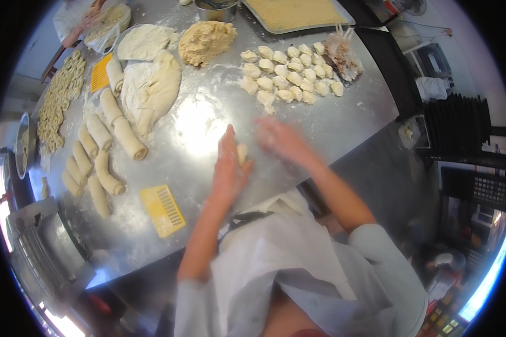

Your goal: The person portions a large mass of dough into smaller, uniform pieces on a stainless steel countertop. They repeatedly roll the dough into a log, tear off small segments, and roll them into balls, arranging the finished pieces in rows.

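Observation:
Low over the metal table, my left hand is held on edge, with a small piece of pale dough against its palm side, between thumb and fingers. My right hand, blurred by motion, is apart from it on the right; its fingers look bent, and whether it holds anything is unclear. Beyond my hands lie rows of small dough pieces, with a plastic bag of dark filling at their right end. To the left are rolled dough logs and a yellow slotted scraper.
A flattened dough sheet, a tan dough mound, an orange scraper and many small dough pieces cover the table's far left. A tray stands at the back. A co-worker's arm reaches in. Metal machinery stands lower left.

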`<action>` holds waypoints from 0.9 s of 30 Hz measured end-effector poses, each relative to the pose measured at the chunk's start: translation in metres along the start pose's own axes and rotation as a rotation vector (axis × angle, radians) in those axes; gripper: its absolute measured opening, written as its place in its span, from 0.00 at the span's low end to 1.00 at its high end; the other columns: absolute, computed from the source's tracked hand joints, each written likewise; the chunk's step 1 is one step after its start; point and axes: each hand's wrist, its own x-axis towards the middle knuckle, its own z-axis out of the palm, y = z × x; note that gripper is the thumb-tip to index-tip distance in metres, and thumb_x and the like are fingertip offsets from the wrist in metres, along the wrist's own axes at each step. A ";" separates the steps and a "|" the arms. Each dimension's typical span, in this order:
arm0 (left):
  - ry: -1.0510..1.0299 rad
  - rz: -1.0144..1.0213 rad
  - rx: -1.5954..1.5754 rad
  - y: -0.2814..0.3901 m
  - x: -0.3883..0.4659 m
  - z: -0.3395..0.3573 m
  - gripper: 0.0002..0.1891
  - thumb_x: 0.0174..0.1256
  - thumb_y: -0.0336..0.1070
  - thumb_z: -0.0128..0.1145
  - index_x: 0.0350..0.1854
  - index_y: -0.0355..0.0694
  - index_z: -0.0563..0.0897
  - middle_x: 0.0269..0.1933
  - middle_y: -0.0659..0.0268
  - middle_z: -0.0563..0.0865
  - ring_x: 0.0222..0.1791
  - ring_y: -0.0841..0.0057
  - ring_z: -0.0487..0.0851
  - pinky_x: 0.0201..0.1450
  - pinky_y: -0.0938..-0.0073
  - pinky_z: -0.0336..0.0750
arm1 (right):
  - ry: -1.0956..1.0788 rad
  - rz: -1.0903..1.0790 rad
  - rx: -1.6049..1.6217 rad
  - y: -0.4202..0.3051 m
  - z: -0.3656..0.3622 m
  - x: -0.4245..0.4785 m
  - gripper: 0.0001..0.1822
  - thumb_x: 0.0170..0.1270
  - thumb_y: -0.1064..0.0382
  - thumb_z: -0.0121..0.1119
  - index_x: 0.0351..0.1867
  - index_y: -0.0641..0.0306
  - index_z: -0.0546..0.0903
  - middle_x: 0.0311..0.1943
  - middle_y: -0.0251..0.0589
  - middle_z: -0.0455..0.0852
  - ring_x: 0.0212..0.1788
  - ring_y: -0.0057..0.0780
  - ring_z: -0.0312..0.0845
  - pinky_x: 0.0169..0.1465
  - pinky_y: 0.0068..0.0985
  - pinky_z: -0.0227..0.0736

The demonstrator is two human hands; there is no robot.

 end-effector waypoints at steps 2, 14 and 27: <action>-0.003 0.058 0.065 0.006 0.012 0.006 0.51 0.59 0.23 0.68 0.85 0.36 0.54 0.77 0.41 0.66 0.71 0.45 0.75 0.72 0.57 0.75 | -0.223 -0.051 0.116 -0.007 0.008 -0.016 0.19 0.75 0.56 0.65 0.59 0.64 0.81 0.49 0.40 0.87 0.49 0.28 0.83 0.52 0.29 0.79; -0.329 -0.339 -0.498 0.016 0.018 0.030 0.20 0.69 0.32 0.63 0.61 0.35 0.80 0.43 0.64 0.88 0.39 0.77 0.85 0.43 0.73 0.81 | 0.053 -0.353 -0.322 0.000 -0.001 -0.038 0.20 0.72 0.55 0.65 0.60 0.59 0.79 0.50 0.46 0.88 0.49 0.47 0.87 0.51 0.38 0.80; -0.626 0.076 -0.382 0.117 0.044 0.102 0.15 0.67 0.33 0.70 0.52 0.36 0.83 0.46 0.60 0.88 0.45 0.74 0.85 0.54 0.70 0.80 | 0.594 0.083 -0.430 0.102 -0.112 0.003 0.17 0.74 0.48 0.66 0.49 0.59 0.80 0.34 0.50 0.88 0.41 0.60 0.85 0.46 0.47 0.79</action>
